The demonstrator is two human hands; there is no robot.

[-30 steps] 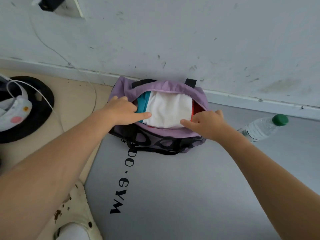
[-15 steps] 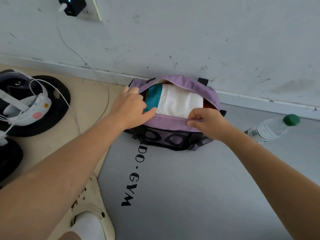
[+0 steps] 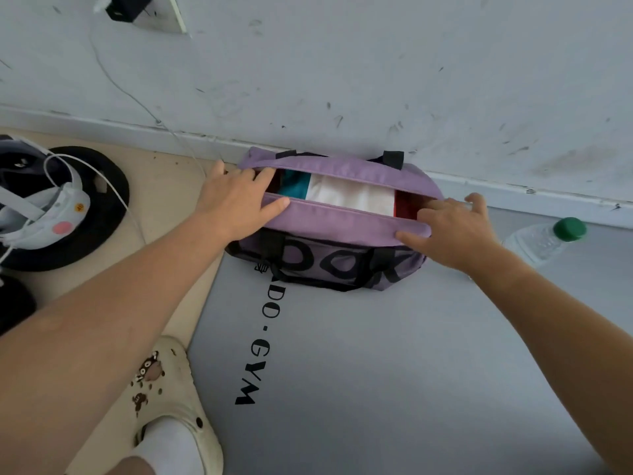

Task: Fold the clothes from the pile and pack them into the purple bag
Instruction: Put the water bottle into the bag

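The purple bag [image 3: 342,224] lies on the floor against the wall, its top opening narrowed to a slit. Inside show folded clothes: a teal piece [image 3: 294,186], a white piece [image 3: 352,195] and a red piece [image 3: 406,205]. My left hand [image 3: 236,200] rests on the bag's left end, with its fingers at the end of the slit and its thumb on the near flap. At the right end my right hand [image 3: 452,231] lies spread, thumb pressing the near flap and fingertips at the slit's edge.
A clear water bottle with a green cap [image 3: 548,238] lies right of the bag by the wall. A grey gym mat [image 3: 376,371] covers the floor before me. A white headset with cables [image 3: 44,207] sits on a black round base at left. My cream clog [image 3: 171,406] is near.
Both hands slid apart to the bag's two ends. The flaps came closer together, so less of the clothes shows. The view shifted a little.
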